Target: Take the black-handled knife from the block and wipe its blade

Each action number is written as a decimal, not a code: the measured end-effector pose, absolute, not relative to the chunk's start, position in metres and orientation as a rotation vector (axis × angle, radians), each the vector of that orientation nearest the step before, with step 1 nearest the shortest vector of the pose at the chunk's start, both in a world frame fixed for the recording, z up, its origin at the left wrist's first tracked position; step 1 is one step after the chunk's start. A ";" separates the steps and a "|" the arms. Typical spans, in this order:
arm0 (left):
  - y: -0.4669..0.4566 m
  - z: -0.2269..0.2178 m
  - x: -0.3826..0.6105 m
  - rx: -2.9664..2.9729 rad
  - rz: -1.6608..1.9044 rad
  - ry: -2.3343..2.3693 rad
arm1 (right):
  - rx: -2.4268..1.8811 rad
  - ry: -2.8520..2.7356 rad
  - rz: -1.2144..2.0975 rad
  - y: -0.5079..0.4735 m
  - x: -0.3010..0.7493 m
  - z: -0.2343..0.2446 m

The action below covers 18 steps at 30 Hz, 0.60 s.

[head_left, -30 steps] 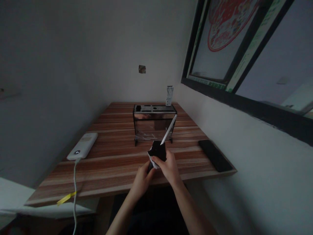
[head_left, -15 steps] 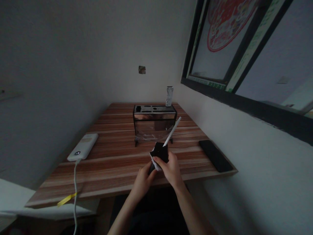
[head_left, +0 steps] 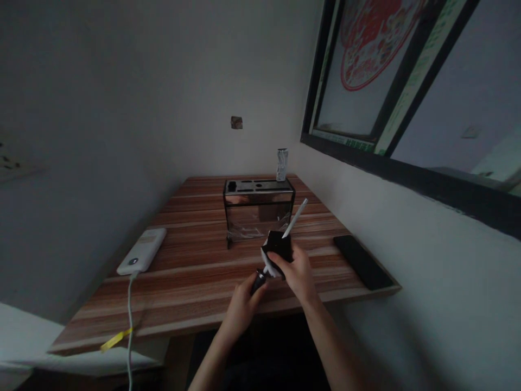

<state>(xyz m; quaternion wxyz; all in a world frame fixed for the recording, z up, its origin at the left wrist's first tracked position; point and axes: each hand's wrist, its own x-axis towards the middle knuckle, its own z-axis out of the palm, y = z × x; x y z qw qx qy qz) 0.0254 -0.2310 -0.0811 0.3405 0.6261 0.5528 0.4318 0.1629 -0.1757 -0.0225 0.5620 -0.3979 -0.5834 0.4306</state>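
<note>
A knife with a white blade (head_left: 297,216) and a dark handle (head_left: 258,282) is held over the front of the wooden table (head_left: 191,274). My left hand (head_left: 243,305) is closed round the handle from below. My right hand (head_left: 300,272) pinches a black cloth (head_left: 277,247), white on its underside, folded round the lower blade. The blade tip points up and to the right, toward a black and clear knife rack (head_left: 258,209) standing just behind the hands.
A white power bank (head_left: 142,250) lies at the left with a cable (head_left: 129,320) and a yellow tag (head_left: 115,340) hanging over the front edge. A black phone (head_left: 362,262) lies at the right edge. A crumpled can (head_left: 281,164) stands by the back wall.
Both hands and the knife have shifted a little up and to the right. The cloth has slid along the blade away from the handle, so more of the handle shows now.
</note>
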 end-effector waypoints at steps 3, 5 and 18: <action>-0.232 -0.079 0.026 1.627 1.122 1.445 | -0.953 -1.389 0.976 -0.168 0.171 -0.017; -0.233 -0.077 0.026 1.628 1.120 1.434 | -0.948 -1.387 0.963 -0.161 0.177 -0.014; -0.234 -0.081 0.025 1.658 1.087 1.433 | -0.836 -1.271 0.799 -0.120 0.211 0.019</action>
